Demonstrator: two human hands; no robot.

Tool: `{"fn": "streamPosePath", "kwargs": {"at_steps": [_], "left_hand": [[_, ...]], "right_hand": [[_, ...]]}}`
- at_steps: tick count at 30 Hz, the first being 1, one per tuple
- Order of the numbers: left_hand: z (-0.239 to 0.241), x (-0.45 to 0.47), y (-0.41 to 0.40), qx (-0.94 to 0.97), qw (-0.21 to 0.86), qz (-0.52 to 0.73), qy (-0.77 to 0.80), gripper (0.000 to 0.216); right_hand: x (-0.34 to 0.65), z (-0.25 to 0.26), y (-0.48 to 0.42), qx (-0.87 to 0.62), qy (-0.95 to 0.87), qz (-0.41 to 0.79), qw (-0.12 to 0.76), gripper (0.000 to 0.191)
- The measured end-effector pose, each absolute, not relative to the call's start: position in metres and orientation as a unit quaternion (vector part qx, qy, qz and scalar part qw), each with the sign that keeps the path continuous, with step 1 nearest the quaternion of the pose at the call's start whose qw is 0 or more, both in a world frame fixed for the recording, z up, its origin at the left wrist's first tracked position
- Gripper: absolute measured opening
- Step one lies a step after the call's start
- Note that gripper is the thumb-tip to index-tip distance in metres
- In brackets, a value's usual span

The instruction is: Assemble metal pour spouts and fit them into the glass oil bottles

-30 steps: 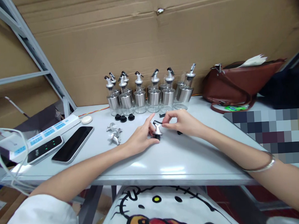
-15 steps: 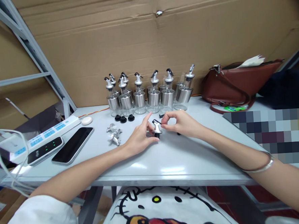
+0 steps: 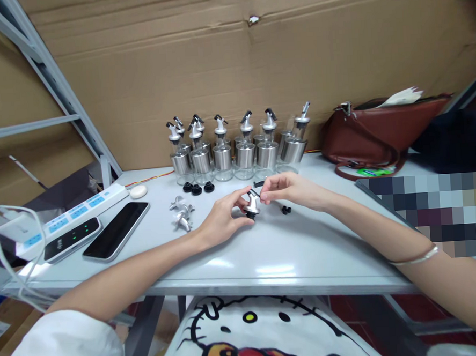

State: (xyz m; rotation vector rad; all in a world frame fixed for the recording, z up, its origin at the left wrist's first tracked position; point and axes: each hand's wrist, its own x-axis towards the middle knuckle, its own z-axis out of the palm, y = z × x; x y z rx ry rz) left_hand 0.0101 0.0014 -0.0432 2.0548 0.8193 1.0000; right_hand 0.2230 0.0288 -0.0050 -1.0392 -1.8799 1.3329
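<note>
My left hand (image 3: 220,219) grips a small silver pourer spout with a black base (image 3: 251,205) just above the grey table (image 3: 275,251). My right hand (image 3: 293,190) pinches the black flip cap at the top of that same spout. A small black part (image 3: 285,210) lies on the table just under my right hand. Two loose silver spouts (image 3: 181,212) lie left of my left hand. Three black stoppers (image 3: 198,188) sit in front of a row of several glass and steel oil bottles (image 3: 236,148).
A white power strip (image 3: 82,206), a power bank (image 3: 70,236), a black phone (image 3: 116,229) and a small white oval item (image 3: 137,190) lie at the left. A brown leather bag (image 3: 380,129) stands at the right. Cardboard lines the back wall. A metal shelf frame (image 3: 55,87) rises at the left.
My right hand has lifted and turned a little, uncovering the small black part on the table. The spout has tilted slightly in my left hand.
</note>
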Motion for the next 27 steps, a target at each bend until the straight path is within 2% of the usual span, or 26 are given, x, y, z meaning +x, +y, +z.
{"fn": "streamPosePath", "kwargs": {"at_steps": [4, 11, 19, 27], "left_hand": [[-0.042, 0.009, 0.000, 0.812, 0.334, 0.389, 0.281, 0.068], [-0.042, 0.009, -0.002, 0.856, 0.270, 0.384, 0.214, 0.070], [-0.041, 0.008, -0.004, 0.905, 0.165, 0.370, 0.127, 0.068], [-0.038, 0.007, -0.010, 0.933, 0.107, 0.318, 0.132, 0.062]], "right_hand": [[0.227, -0.001, 0.028, -0.345, -0.649, 0.616, 0.284, 0.034], [0.236, 0.005, 0.028, -0.283, -0.650, 0.677, 0.198, 0.031], [0.241, 0.001, 0.029, -0.223, -0.660, 0.707, 0.124, 0.037], [0.241, -0.001, 0.030, -0.166, -0.698, 0.688, 0.108, 0.038]]}}
